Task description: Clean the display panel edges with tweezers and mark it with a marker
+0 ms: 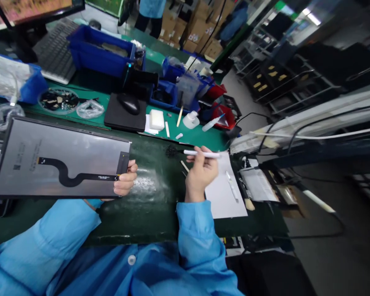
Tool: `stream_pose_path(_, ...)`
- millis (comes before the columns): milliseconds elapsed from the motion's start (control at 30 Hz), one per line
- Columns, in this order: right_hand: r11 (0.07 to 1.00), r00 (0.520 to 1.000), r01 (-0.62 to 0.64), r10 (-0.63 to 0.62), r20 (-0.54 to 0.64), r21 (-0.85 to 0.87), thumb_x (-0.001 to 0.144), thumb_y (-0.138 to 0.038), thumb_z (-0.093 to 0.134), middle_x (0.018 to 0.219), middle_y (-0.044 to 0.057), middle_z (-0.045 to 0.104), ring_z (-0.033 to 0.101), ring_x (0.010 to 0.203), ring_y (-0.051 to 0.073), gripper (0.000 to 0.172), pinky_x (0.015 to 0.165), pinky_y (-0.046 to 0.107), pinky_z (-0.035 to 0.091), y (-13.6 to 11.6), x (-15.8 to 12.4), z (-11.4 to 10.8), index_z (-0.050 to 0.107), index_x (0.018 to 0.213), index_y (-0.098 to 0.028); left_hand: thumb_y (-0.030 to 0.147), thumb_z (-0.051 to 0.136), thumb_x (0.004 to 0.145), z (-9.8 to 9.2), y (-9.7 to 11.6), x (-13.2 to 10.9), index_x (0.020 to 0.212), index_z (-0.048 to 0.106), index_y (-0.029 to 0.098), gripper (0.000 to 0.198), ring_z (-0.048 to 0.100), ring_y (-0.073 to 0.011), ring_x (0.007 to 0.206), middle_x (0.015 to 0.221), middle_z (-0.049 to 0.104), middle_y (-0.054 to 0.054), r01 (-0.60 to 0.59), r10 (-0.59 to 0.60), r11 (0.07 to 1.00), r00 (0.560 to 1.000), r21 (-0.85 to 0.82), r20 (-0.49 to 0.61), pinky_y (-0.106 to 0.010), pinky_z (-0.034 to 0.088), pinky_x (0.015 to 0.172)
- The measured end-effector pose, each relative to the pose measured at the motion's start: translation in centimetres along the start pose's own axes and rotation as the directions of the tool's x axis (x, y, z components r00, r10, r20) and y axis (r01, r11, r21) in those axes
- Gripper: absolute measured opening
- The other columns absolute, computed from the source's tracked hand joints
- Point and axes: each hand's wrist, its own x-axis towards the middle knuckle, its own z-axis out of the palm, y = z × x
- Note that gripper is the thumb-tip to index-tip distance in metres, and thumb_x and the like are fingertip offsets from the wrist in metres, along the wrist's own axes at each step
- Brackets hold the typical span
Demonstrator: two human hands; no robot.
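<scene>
Glare is cast on the dark work surface (151,185) at centre; the upper right, with its lit lamp (311,17), is left dim, blurred and stretched.

Silver-grey panel (89,150), black ribbon cable (70,181), white pen-like tool (208,154), bright-blue sleeves (195,230), dark-green worktop (154,218), deep-blue bin (98,59)

The left hand (126,180) grips a flat gray panel (86,153); the right hand (202,174) holds a slim white tool (189,152).

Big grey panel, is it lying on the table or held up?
Held up: the left hand grips the right edge of the grey panel, which covers part of that hand.
</scene>
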Motion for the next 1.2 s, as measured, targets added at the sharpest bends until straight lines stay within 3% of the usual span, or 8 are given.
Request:
stream_pose_path(100,0.997,0.999,-0.01,0.014,-0.053,0.072,0.081,-0.059,0.064,0.087,0.001,0.067,0.056,0.057,0.009,0.044,0.054,0.026,0.048,-0.6,0.2,-0.2,0.057,0.099,-0.02,0.032,0.011,0.104,-0.5,0.7,0.1,0.078,0.062,0.017,0.059,0.033,-0.011,0.03,0.048,0.041,0.002,0.218,-0.222,0.974,0.971,0.055,0.085,-0.021,0.026,0.032)
stream_pose_path(167,0.993,0.998,-0.046,0.049,-0.03,0.112,0.08,-0.063,0.063,0.081,0.0,0.065,0.053,0.053,0.009,0.046,0.05,0.025,0.046,-0.8,0.3,-0.3,0.055,0.095,-0.021,0.033,0.011,0.103,-0.7,1.1,0.2,0.079,0.063,0.017,0.06,0.036,-0.0122,0.032,0.05,0.042,0.001,0.257,-0.262,0.965,0.958,0.054,0.116,-0.022,0.029,0.034)
stream_pose_path(400,0.97,0.989,-0.147,0.142,0.041,0.195,0.078,-0.07,0.063,0.077,-0.002,0.058,0.047,0.053,0.009,0.05,0.048,0.024,0.041,-1.4,0.4,-0.5,0.054,0.091,-0.022,0.025,0.015,0.102,0.0,1.1,0.1,0.076,0.067,0.014,0.058,0.034,-0.0112,0.033,0.05,0.038,0.002,0.196,-0.205,0.972,0.977,0.126,0.06,-0.022,0.035,0.033)
stream_pose_path(633,0.908,0.971,-0.241,0.228,0.077,0.343,0.073,-0.065,0.073,0.075,-0.004,0.055,0.043,0.053,0.008,0.048,0.048,0.022,0.038,-2.1,0.4,-1.0,0.057,0.09,-0.023,0.022,0.02,0.101,0.3,1.1,0.4,0.075,0.069,0.014,0.055,0.034,-0.0102,0.033,0.048,0.037,0.003,0.195,-0.2,0.972,0.979,0.134,0.026,-0.021,0.039,0.033)
stream_pose_path(833,0.889,0.963,-0.263,0.263,0.055,0.376,0.069,-0.063,0.076,0.076,-0.004,0.057,0.043,0.053,0.008,0.049,0.048,0.022,0.038,-2.1,0.6,-1.0,0.058,0.088,-0.022,0.024,0.013,0.101,0.1,1.1,0.4,0.073,0.064,0.015,0.06,0.034,-0.0116,0.032,0.047,0.038,0.002,0.205,-0.206,0.97,0.979,0.13,-0.002,-0.023,0.04,0.032)
stream_pose_path(1067,0.866,0.957,-0.282,0.286,0.054,0.414,0.065,-0.064,0.079,0.074,-0.005,0.059,0.044,0.052,0.007,0.051,0.048,0.021,0.039,-2.7,0.4,-1.1,0.06,0.087,-0.022,0.024,0.019,0.102,0.0,1.0,0.2,0.077,0.064,0.014,0.053,0.039,-0.0111,0.035,0.05,0.041,0.002,0.209,-0.215,0.968,0.976,0.137,0.032,-0.022,0.041,0.036)
stream_pose_path(1200,0.826,0.958,-0.273,0.279,0.063,0.493,0.064,-0.058,0.083,0.072,-0.006,0.061,0.045,0.051,0.007,0.048,0.046,0.021,0.039,-3.0,0.4,-1.1,0.063,0.086,-0.021,0.025,0.012,0.102,0.2,0.8,0.4,0.073,0.064,0.014,0.06,0.032,-0.0114,0.032,0.048,0.038,0.002,0.234,-0.234,0.962,0.972,0.139,-0.011,-0.023,0.038,0.033)
